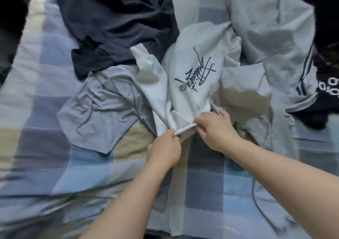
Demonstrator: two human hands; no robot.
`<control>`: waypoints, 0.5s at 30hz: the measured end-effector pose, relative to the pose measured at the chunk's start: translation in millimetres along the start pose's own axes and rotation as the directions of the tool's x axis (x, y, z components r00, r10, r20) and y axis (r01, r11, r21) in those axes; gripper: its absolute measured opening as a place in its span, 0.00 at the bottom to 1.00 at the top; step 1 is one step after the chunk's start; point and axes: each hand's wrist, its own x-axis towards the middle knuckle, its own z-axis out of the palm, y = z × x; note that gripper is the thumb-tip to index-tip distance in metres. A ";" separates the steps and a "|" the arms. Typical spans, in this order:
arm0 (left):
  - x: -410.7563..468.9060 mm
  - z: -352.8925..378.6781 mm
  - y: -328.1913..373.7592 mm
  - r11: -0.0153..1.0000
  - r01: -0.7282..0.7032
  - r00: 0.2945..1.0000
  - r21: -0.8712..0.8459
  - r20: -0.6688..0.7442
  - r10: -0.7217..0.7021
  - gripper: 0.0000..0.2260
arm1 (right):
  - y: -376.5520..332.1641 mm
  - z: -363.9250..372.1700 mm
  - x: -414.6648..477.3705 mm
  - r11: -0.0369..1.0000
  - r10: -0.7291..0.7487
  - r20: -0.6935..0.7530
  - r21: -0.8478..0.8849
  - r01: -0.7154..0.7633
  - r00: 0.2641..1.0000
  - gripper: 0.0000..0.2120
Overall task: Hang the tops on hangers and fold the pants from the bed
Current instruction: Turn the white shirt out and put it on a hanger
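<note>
A white T-shirt [185, 70] with dark script lettering lies crumpled in the middle of the bed. My left hand [165, 149] and my right hand [214, 128] both pinch its near edge, close together, with a rolled hem between them. A light grey top [99, 114] lies flat to its left, partly under it. A dark navy garment [117, 18] is heaped behind that. On the right lie a pale grey garment [271, 25] and a piece with dark stripes [304, 73].
The bed is covered by a checked sheet [36, 147] in blue, grey and beige squares. A black garment with white letters [322, 101] lies at the right edge. A dark object [11, 18] stands at the upper left beside the bed.
</note>
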 end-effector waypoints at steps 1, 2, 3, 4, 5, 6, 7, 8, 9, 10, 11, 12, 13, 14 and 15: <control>-23.0 -12.5 7.7 1.000 -0.012 1.000 -0.021 0.011 0.012 0.09 | -11.4 -19.3 -19.2 1.000 0.021 0.005 0.023 -0.021 1.000 0.08; -45.5 -26.5 17.1 0.999 -0.027 1.000 -0.044 0.013 0.028 0.09 | -23.1 -39.5 -37.1 0.998 0.043 -0.003 0.044 -0.043 0.999 0.10; -68.2 -41.0 27.8 0.996 -0.045 0.999 -0.070 0.003 0.045 0.10 | -34.7 -61.0 -54.4 0.996 0.060 -0.021 0.070 -0.058 0.998 0.10; -90.7 -55.1 39.0 0.992 -0.064 0.998 -0.104 -0.016 0.063 0.10 | -45.3 -82.9 -71.5 0.991 0.072 -0.040 0.113 -0.067 0.997 0.10; -114.3 -68.5 50.4 0.985 -0.082 0.996 -0.149 -0.038 0.077 0.12 | -55.1 -105.1 -89.3 0.982 0.081 -0.059 0.176 -0.070 0.995 0.10; -136.7 -80.6 60.8 0.974 -0.105 0.993 -0.202 -0.068 0.093 0.14 | -64.0 -126.4 -105.4 0.965 0.091 -0.087 0.254 -0.066 0.992 0.11; -157.4 -90.6 69.8 0.959 -0.140 0.988 -0.246 -0.105 0.117 0.14 | -71.9 -146.6 -120.9 0.941 0.102 -0.118 0.333 -0.058 0.988 0.11; -177.6 -98.9 77.6 0.946 -0.182 0.979 -0.268 -0.143 0.148 0.13 | -79.4 -165.9 -137.0 0.915 0.113 -0.146 0.400 -0.046 0.983 0.12; -195.5 -105.8 84.8 0.935 -0.222 0.967 -0.275 -0.184 0.176 0.10 | -86.5 -184.4 -152.2 0.894 0.118 -0.173 0.447 -0.028 0.978 0.13; -211.6 -111.9 91.9 0.924 -0.259 0.954 -0.280 -0.226 0.199 0.10 | -93.5 -201.0 -166.6 0.879 0.115 -0.198 0.477 -0.007 0.973 0.13; -226.6 -117.2 98.9 0.912 -0.297 0.939 -0.284 -0.261 0.225 0.11 | -99.7 -216.0 -181.0 0.873 0.104 -0.220 0.487 0.017 0.970 0.13; -239.5 -121.5 105.5 0.898 -0.336 0.923 -0.284 -0.287 0.255 0.11 | -104.5 -229.1 -195.1 0.878 0.089 -0.248 0.477 0.042 0.965 0.13; -250.6 -124.9 111.2 0.886 -0.373 0.908 -0.276 -0.306 0.287 0.12 | -107.6 -240.7 -208.6 0.887 0.071 -0.284 0.456 0.069 0.956 0.13; -260.5 -128.3 117.0 0.873 -0.412 0.890 -0.260 -0.323 0.323 0.13 | -109.7 -250.5 -221.9 0.893 0.056 -0.323 0.439 0.097 0.945 0.14; -270.1 -131.5 122.9 0.857 -0.455 0.867 -0.244 -0.341 0.363 0.14 | -111.4 -259.0 -235.0 0.897 0.046 -0.356 0.426 0.118 0.933 0.14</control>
